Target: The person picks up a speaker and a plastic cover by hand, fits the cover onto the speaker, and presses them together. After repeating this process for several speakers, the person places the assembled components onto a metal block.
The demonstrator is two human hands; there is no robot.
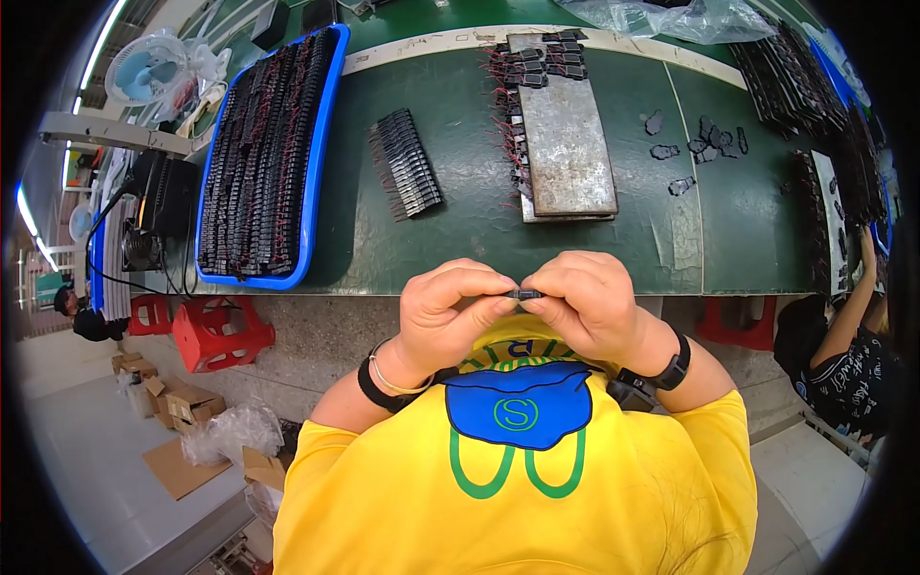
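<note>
My left hand point(450, 311) and my right hand point(592, 305) meet just off the table's front edge, thumbs and fingertips pinched. Between them is a small, flat black plastic part point(523, 294), gripped at both ends; the fingers hide much of it. Beyond my hands lies a worn metal plate point(565, 144), with black parts point(563, 59) on its far end and more, trailing red wires, along its left side. To the left is a slanted row of similar black parts point(407, 168) with wires. Several loose flat black pieces point(709, 142) are scattered to the right.
A blue tray point(312, 192) packed with wired black parts stands on the left of the green table point(460, 235). A black device point(158, 187) is beside it. Red stools point(216, 331) stand below. At right, a co-worker's arm point(853, 302) reaches toward a white-edged board point(830, 216).
</note>
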